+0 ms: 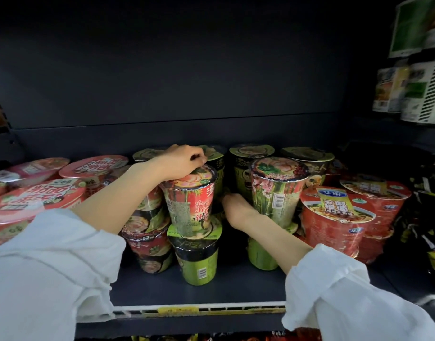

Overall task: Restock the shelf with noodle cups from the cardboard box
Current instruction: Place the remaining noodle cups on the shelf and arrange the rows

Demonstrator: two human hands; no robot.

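My left hand [184, 159] rests on the lid of a red noodle cup [190, 203], fingers curled down over its far rim and pressing on it, so the hand is closed on the top of the cup. That cup stands upright on a green cup [196, 257], which sits on the dark shelf [236, 284] near its front edge. My right hand [236, 210] reaches into the gap between the red noodle cup and a bamboo-printed cup [276, 193] to its right; the fingers go behind the red cup into shadow, and I cannot tell whether they are spread or gripping anything. The bamboo-printed cup is also stacked on a green one below it, mostly hidden by my forearm. Farther back stands a row of dark cups with green lids [252, 151]. To the left lie wide red bowls [36, 200] in stacks, and just left of the red noodle cup are dark-wrapped cups [147, 232] piled two high. To the right are red bowls with a yellow label [334, 215]. Both my white sleeves [49, 267] fill the near corners. A price strip [199, 310] runs along the shelf's front edge.
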